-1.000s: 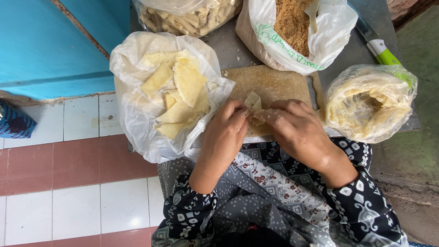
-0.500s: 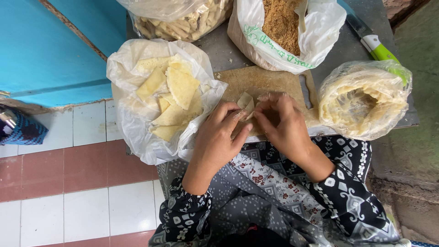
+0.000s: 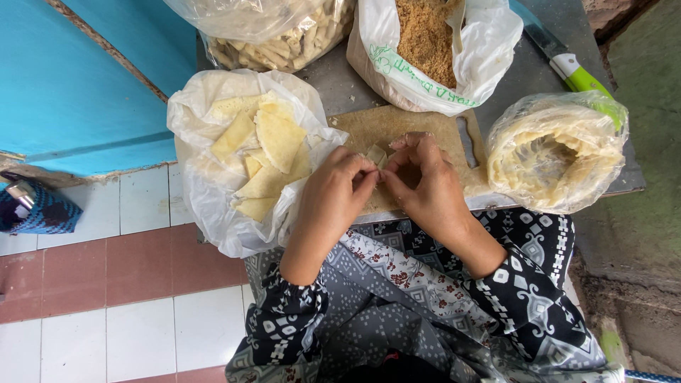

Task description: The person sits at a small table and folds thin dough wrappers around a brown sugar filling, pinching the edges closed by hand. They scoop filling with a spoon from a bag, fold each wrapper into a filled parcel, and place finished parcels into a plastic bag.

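Both hands meet over the wooden board (image 3: 397,131): the left hand (image 3: 333,191) and the right hand (image 3: 425,181) pinch a small pale wrapper (image 3: 376,154) between fingertips. Bags crowd around: wrapper pieces (image 3: 255,152) left, brown crumbs (image 3: 425,39) behind, a round stack (image 3: 557,152) right, near a green-handled knife (image 3: 567,60).

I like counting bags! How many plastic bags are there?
4: wrapper bag left of the hands, roll bag top left, crumb bag top middle, bag at right. More may be out of view.

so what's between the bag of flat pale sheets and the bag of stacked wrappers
In the head view, the wooden board, with both hands pinching a small wrapper piece over it.
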The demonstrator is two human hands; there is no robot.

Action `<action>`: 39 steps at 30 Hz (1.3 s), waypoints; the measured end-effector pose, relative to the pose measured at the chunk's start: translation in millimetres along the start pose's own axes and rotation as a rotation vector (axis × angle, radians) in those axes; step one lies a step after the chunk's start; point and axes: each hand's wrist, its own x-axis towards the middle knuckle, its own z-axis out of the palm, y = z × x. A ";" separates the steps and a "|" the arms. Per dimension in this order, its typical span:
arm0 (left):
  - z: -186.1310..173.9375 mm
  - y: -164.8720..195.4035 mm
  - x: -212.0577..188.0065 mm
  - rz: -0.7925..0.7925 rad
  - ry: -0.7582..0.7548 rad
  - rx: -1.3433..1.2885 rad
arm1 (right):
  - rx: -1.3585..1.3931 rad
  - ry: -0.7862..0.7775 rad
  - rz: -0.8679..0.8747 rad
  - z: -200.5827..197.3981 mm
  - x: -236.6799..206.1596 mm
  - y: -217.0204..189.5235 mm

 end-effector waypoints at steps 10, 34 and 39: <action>-10.6 -4.9 5.2 0.041 -0.090 -0.018 | -0.179 -0.117 -0.345 -12.1 8.2 5.7; -17.4 -17.1 -1.4 0.353 -0.002 0.304 | -0.048 -0.156 -0.204 -13.3 6.5 10.7; -4.4 -21.4 0.0 0.247 0.040 0.184 | 0.100 -0.195 -0.093 -12.0 7.5 13.7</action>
